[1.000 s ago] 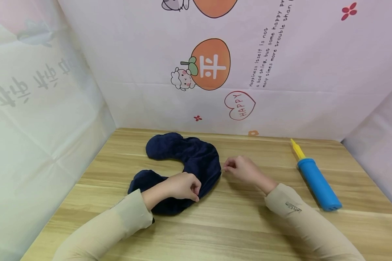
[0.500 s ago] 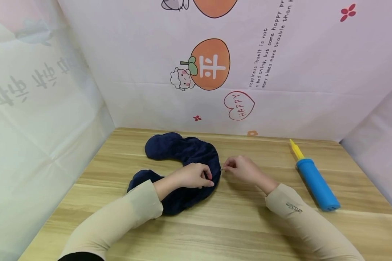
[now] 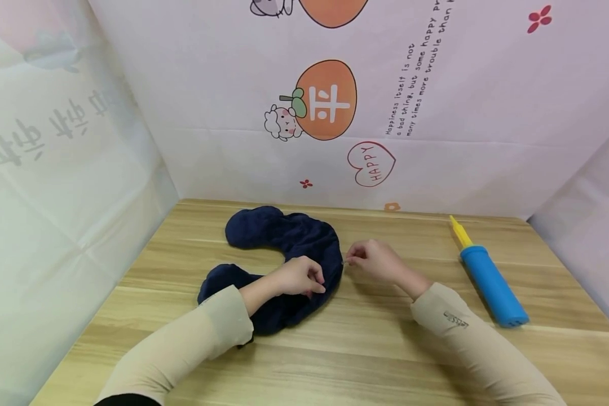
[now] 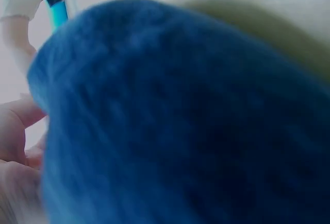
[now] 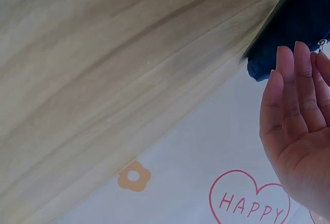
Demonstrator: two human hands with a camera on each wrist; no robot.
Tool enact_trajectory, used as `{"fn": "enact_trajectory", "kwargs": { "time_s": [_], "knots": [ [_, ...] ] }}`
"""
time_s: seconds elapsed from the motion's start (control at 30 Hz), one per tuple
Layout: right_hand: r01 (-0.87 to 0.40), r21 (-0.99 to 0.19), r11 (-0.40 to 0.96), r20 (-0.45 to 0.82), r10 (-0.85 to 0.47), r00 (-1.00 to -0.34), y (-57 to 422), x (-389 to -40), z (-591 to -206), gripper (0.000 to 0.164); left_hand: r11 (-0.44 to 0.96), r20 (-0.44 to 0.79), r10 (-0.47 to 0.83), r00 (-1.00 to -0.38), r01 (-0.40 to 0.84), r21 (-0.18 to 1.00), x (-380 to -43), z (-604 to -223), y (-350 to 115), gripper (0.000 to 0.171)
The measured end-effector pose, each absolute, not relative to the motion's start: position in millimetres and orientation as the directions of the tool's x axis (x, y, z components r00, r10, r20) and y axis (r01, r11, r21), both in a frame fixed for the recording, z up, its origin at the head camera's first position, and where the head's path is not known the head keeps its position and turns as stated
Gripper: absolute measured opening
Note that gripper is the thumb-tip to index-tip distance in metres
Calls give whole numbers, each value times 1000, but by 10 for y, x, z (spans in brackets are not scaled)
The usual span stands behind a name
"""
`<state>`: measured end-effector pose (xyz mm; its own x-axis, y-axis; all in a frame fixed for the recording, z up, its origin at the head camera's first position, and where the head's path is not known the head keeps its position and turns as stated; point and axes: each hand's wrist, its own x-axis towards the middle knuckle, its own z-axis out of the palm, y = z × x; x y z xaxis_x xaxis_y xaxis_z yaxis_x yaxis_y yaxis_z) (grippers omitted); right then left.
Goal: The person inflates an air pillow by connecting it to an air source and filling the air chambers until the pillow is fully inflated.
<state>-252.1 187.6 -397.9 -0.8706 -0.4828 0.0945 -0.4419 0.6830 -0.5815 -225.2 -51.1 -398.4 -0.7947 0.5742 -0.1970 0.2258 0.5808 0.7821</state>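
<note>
A navy plush U-shaped neck pillow (image 3: 314, 239), soft and wrinkled, lies on the wooden table with its gap toward the left. At its right outer edge my right hand (image 3: 378, 262) pinches a small metal zipper pull (image 5: 322, 42) between thumb and index finger. My left hand (image 3: 296, 276) is over the pillow's near half, fingers loosely bent, thumb apart from them, with no fabric visibly gripped. In the left wrist view the blurred pillow (image 4: 154, 110) fills most of the picture and partly hides the left fingers (image 4: 23, 113).
A blue hand pump (image 3: 494, 287) with a yellow nozzle (image 3: 460, 231) lies at the right of the table (image 3: 365, 361). White printed cloth walls (image 3: 208, 158) stand behind the table and at both sides.
My left hand has moved up and right across the pillow, then slightly back left. My right hand keeps its pinch on the zipper pull, almost still. The pillow stays in place.
</note>
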Motion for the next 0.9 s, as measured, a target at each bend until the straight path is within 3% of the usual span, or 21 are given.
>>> {"fn": "enact_trajectory", "kwargs": {
  "time_s": [0.2,0.43,0.9],
  "knots": [
    [-459,-572,680,95,-501,-860,1871,-2583,-3982,9,531,-245,566,-788,121,838,-2277,-3969,-622,15],
    [-463,-536,706,106,-488,-866,1847,-2671,-3986,9,547,-212,608,-765,210,810,-2241,-3963,-652,14],
    [-388,-510,768,51,-424,-904,1853,-2848,-4025,11,545,-192,630,-753,251,800,-2221,-3975,-656,15]
  ]
}}
